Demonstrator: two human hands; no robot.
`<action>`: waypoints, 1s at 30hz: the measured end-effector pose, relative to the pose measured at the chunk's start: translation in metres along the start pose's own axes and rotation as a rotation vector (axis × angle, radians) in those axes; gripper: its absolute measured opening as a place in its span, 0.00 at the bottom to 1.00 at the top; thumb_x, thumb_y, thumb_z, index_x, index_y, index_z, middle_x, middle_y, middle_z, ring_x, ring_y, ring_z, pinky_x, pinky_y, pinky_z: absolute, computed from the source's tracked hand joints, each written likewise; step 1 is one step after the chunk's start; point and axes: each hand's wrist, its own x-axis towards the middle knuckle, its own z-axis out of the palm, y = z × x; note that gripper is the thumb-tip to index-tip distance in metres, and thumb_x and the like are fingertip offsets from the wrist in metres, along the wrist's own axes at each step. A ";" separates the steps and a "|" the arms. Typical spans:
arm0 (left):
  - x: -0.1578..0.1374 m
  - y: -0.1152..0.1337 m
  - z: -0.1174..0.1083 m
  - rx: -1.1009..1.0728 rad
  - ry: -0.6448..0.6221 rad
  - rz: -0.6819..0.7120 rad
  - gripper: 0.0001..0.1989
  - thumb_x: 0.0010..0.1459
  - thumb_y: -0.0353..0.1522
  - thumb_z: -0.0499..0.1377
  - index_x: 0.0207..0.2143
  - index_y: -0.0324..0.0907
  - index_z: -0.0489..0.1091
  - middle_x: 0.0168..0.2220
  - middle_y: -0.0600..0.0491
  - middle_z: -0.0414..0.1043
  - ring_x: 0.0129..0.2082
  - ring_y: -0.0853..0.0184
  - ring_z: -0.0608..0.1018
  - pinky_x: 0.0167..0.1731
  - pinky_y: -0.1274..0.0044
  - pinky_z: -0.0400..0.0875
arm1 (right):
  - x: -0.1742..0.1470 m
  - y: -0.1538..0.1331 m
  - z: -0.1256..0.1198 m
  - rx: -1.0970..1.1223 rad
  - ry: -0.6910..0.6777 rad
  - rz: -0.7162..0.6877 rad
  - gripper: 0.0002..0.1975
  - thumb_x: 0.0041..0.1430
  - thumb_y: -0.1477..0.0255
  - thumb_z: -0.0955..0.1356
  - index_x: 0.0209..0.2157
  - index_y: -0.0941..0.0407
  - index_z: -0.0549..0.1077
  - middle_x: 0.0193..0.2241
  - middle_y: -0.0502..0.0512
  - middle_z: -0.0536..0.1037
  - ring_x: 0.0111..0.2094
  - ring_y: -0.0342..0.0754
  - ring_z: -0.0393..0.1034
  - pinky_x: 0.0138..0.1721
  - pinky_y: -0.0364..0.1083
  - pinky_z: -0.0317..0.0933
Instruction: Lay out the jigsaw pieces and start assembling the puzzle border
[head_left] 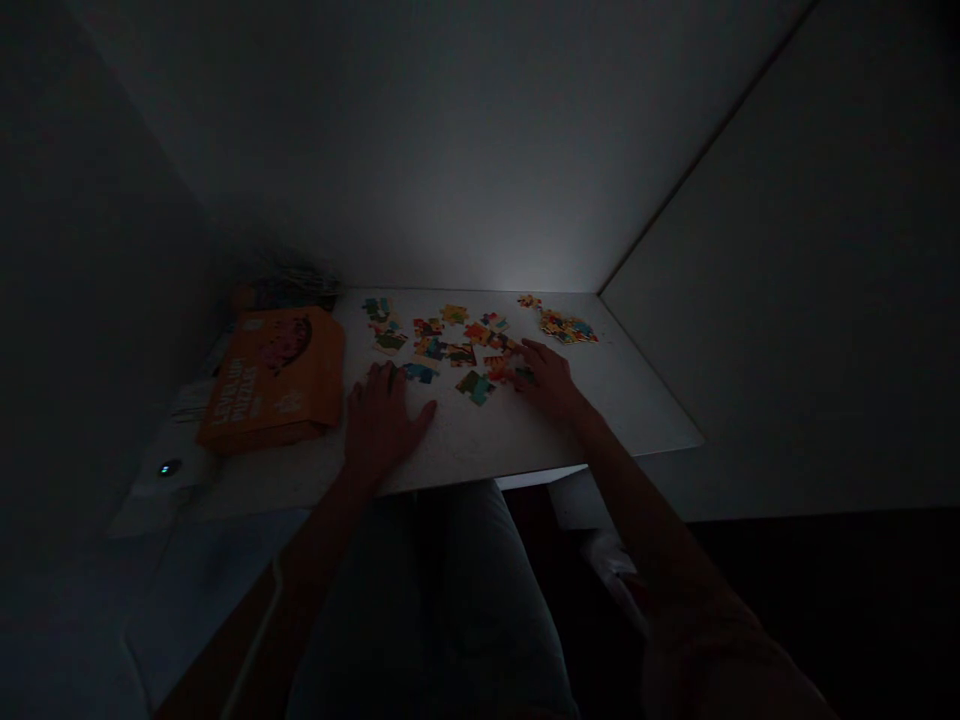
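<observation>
My left hand (381, 415) lies flat on the white table with its fingers spread and its thumb out to the right. Just beyond its fingertips is a blue puzzle piece (421, 373). My right hand (551, 382) reaches over the right side of the loose pieces, fingers apart and slightly bent. Its fingertips touch or hover by an orange striped piece (496, 367) and a longer orange piece (487, 336); dim light hides which. A green piece (525, 375) is partly covered by that hand. Nearer me lies a green and teal piece (476, 387).
An orange puzzle box (277, 375) stands left of my left hand, with dark clutter (289, 285) behind it. A pile of puzzle pieces (568, 327) lies at the back right of the table (622, 400). Walls rise behind and to the right.
</observation>
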 end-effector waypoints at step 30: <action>-0.002 -0.002 0.003 -0.074 0.057 -0.025 0.46 0.75 0.53 0.58 0.82 0.33 0.52 0.81 0.27 0.59 0.83 0.43 0.62 0.81 0.52 0.57 | -0.036 0.012 0.004 0.032 0.083 0.108 0.35 0.74 0.46 0.68 0.71 0.52 0.77 0.72 0.69 0.77 0.73 0.70 0.71 0.73 0.71 0.60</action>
